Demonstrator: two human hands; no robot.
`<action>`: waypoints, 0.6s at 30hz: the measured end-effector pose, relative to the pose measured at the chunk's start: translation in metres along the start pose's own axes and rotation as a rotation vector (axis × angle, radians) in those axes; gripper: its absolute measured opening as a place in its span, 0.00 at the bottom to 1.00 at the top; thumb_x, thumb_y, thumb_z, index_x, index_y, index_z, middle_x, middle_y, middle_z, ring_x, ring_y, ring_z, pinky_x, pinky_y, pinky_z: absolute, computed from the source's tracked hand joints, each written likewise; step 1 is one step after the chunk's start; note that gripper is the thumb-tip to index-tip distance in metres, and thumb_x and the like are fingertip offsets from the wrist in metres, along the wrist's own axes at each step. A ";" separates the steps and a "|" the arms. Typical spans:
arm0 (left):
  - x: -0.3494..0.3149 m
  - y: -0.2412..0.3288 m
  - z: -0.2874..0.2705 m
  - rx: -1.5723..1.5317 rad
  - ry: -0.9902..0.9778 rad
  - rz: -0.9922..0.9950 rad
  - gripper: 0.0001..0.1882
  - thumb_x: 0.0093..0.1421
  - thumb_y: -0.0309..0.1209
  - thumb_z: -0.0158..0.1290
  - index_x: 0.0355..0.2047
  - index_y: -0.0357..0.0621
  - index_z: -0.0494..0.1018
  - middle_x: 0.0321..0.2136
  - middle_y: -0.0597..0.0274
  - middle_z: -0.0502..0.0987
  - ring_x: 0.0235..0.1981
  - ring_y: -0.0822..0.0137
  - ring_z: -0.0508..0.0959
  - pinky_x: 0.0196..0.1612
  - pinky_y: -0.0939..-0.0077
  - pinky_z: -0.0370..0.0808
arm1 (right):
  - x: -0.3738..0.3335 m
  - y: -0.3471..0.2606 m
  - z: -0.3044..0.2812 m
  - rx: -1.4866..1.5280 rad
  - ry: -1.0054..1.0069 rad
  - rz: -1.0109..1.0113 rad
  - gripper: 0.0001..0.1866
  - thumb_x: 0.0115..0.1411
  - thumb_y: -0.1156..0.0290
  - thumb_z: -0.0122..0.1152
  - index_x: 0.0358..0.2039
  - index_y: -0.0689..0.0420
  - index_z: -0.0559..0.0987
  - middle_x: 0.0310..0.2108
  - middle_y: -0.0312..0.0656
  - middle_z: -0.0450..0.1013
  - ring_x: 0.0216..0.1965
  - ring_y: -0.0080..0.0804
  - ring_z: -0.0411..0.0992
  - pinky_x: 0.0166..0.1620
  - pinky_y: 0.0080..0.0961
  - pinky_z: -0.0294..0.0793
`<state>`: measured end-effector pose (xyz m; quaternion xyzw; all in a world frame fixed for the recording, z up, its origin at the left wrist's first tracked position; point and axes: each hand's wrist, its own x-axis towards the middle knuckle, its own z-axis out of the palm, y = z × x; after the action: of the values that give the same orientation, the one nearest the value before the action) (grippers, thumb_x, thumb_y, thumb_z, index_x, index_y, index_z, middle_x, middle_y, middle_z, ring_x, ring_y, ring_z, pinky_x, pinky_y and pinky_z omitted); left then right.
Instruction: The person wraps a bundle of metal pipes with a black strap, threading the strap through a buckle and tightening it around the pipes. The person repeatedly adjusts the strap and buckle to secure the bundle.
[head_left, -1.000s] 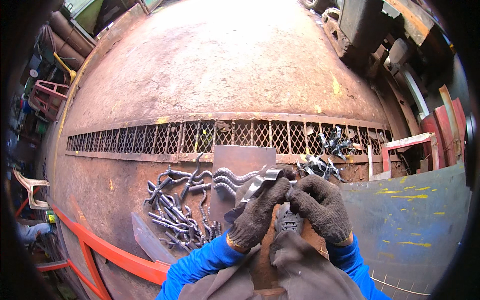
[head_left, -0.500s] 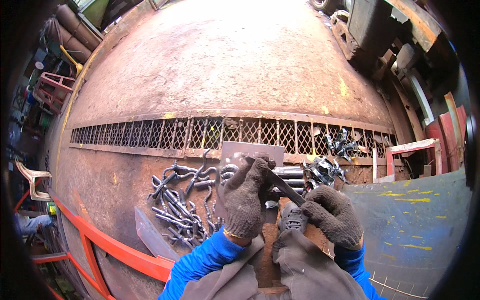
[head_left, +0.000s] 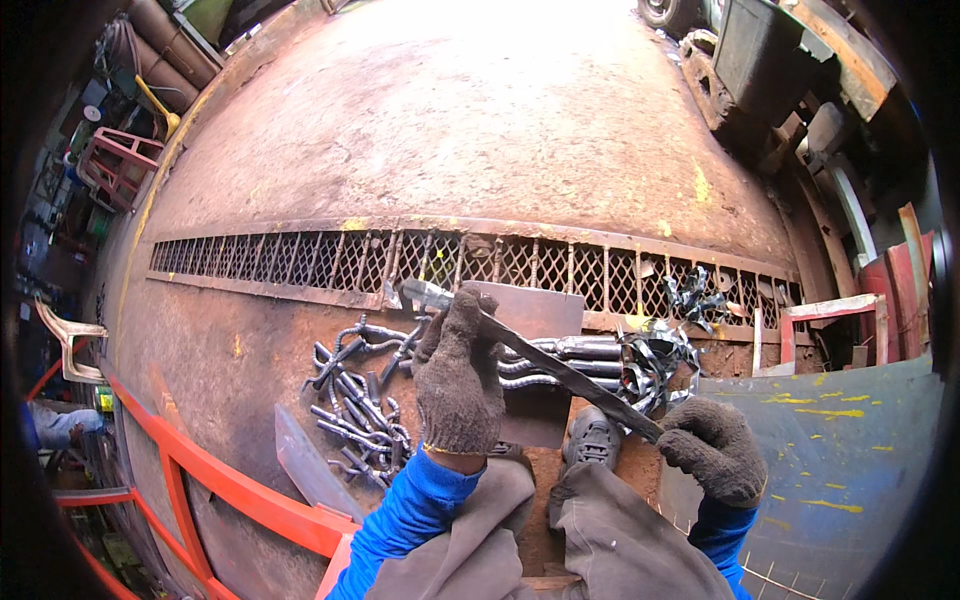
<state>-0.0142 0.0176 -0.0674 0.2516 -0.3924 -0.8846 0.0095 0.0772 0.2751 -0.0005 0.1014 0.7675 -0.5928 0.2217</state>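
Note:
My left hand [head_left: 460,375], in a dark knitted glove, grips a long, dark flat strip [head_left: 560,368] near its upper end. A greyish end piece [head_left: 425,292] juts out left of that fist. From there the strip slants down to the right, to my gloved right hand [head_left: 712,452], whose closed fingers hold its lower end. Beneath the strip lies a bundle of ribbed metal rods with smooth tube ends [head_left: 590,348], partly hidden by the strip and my left hand. Crumpled shiny black strips [head_left: 660,365] lie at the bundle's right end.
Loose bent rods [head_left: 365,400] are heaped on the floor to the left. A flat metal plate [head_left: 540,310] sits before a floor grating [head_left: 340,262]. An orange-red frame [head_left: 240,490] runs along the left. A grey-blue painted sheet [head_left: 830,450] is at the right.
My hands have moved apart, the left one leftward and the right one rightward. More of the dark strip shows between them, and the rod bundle beneath is more visible.

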 end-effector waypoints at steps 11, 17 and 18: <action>0.001 0.006 -0.002 -0.092 -0.040 0.061 0.12 0.67 0.38 0.57 0.43 0.43 0.79 0.33 0.65 0.81 0.29 0.77 0.78 0.32 0.82 0.76 | -0.007 -0.001 -0.027 -0.287 -0.294 0.101 0.12 0.55 0.64 0.72 0.33 0.60 0.85 0.26 0.45 0.80 0.29 0.34 0.78 0.34 0.30 0.76; -0.034 0.017 0.019 0.374 -0.391 -0.200 0.12 0.69 0.33 0.52 0.41 0.34 0.77 0.28 0.62 0.79 0.28 0.73 0.78 0.34 0.80 0.76 | 0.010 0.010 -0.020 -0.175 0.177 -0.212 0.19 0.59 0.64 0.68 0.47 0.63 0.80 0.40 0.48 0.78 0.42 0.33 0.76 0.48 0.30 0.74; -0.038 0.013 0.023 0.427 -0.433 -0.248 0.12 0.69 0.33 0.53 0.40 0.33 0.77 0.28 0.62 0.79 0.27 0.73 0.78 0.34 0.80 0.76 | 0.013 0.008 -0.016 -0.042 0.309 -0.243 0.20 0.61 0.64 0.66 0.48 0.64 0.79 0.41 0.48 0.78 0.43 0.33 0.75 0.49 0.30 0.74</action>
<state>0.0063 0.0328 -0.0280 0.0998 -0.5285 -0.8096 -0.2349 0.0655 0.2917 -0.0106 0.0934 0.8112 -0.5765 0.0302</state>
